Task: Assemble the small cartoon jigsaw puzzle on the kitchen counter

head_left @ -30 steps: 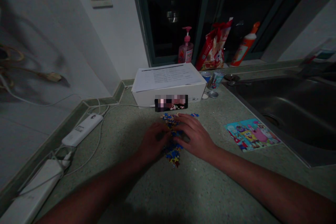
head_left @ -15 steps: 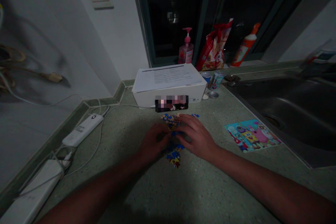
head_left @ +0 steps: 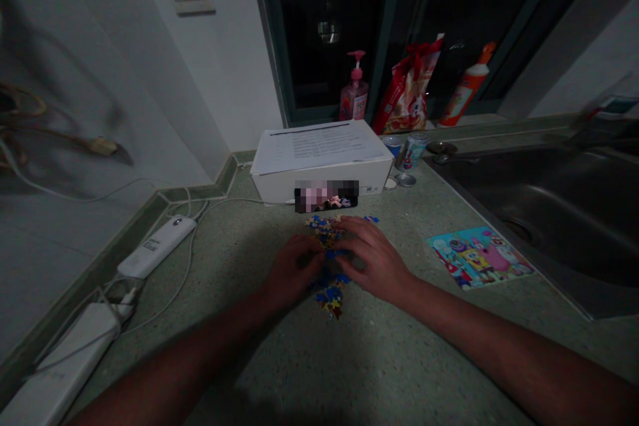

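Observation:
Jigsaw puzzle pieces point(head_left: 330, 296), blue, yellow and dark red, lie on the counter between my hands, some seemingly joined. My left hand point(head_left: 294, 267) is at their left side, thumb and fingers pinched together; what it holds, if anything, is too small and dark to make out. From the right, my right hand point(head_left: 374, 256) reaches over the pieces with fingers partly stretched and thumb apart. Its fingertips are at the pieces and cover some of them. To the right lies a colourful cartoon picture card point(head_left: 479, 257), flat on the counter.
Behind the pieces a phone point(head_left: 327, 198) leans against a white box point(head_left: 319, 160) topped with a printed sheet. Cans point(head_left: 412, 152) stand beside it. A sink point(head_left: 539, 186) is at the right. White power strips point(head_left: 157, 246) and cables lie at the left.
My hands and the pieces have hardly moved. The picture on the phone screen differs slightly.

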`<state>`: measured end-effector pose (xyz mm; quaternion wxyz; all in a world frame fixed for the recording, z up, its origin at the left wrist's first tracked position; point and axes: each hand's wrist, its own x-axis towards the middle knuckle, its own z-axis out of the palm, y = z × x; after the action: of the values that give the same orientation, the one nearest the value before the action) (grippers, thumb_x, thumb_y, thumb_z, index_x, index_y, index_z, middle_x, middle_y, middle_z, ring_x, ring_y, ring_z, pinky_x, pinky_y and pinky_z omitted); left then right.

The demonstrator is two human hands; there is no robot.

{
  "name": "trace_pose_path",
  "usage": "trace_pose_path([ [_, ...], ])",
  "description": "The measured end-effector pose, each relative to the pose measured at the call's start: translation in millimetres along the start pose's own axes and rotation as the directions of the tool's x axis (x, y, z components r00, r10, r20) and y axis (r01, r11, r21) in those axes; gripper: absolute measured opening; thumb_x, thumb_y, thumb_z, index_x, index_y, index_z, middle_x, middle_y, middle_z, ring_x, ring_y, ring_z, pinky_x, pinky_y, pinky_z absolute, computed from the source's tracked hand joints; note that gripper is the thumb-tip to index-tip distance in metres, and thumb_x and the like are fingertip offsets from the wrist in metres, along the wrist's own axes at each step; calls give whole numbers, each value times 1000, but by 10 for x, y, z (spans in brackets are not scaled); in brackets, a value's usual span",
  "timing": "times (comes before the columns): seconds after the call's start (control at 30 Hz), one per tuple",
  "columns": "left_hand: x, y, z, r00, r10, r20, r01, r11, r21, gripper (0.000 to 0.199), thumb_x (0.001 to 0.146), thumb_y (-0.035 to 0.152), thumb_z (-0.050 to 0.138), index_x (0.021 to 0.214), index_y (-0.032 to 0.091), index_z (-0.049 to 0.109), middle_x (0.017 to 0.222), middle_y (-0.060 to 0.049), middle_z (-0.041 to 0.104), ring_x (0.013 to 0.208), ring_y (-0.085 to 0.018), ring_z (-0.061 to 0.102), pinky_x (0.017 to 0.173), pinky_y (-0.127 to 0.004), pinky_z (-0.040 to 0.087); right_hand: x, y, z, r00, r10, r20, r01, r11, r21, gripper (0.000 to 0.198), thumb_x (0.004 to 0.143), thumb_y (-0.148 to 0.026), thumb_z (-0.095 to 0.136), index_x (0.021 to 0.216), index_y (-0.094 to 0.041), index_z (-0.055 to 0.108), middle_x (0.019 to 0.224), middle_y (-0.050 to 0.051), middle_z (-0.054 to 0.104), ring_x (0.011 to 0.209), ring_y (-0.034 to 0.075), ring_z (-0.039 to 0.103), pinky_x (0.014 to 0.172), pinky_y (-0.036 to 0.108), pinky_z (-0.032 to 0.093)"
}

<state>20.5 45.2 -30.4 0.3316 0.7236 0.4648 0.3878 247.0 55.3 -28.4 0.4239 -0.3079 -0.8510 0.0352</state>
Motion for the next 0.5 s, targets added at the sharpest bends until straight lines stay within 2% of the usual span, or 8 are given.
trace_pose_path([
  [0.13,36,10,-74,1000,-3,-27,4,999,35,15,93,33,64,87,22,72,91,-7,72,92,-24,66,88,-41,54,3,36,-16,1000,10,-15,-10,1000,4,21,94,-18,68,115,-24,68,134,13,69,131,32,62,107,59,55],
  [0.23,98,-65,-200,994,-28,-105,38,995,97,19,92,33,61,86,20,73,90,-6,72,91,-24,67,89,-40,53,-11,92,-48,999,19,-35,-20,1000,-5,22,95,-18,68,116,-25,68,133,12,69,132,31,62,108,58,54],
  [0.33,151,-182,-314,975,-92,-202,121,983,139,20,90,36,62,86,21,74,90,-6,73,90,-24,68,88,-39,54,-31,154,-98,998,26,-55,-28,999,-25,22,95,-19,68,115,-26,69,134,11,69,133,31,61,109,57,54],
  [0.5,160,-275,-327,971,-116,-210,155,971,180,22,92,38,60,87,22,74,91,-5,74,90,-23,69,87,-38,55,-43,219,-187,996,30,-83,-37,996,-81,19,94,-20,70,113,-26,70,134,11,68,134,32,60,110,58,53],
])
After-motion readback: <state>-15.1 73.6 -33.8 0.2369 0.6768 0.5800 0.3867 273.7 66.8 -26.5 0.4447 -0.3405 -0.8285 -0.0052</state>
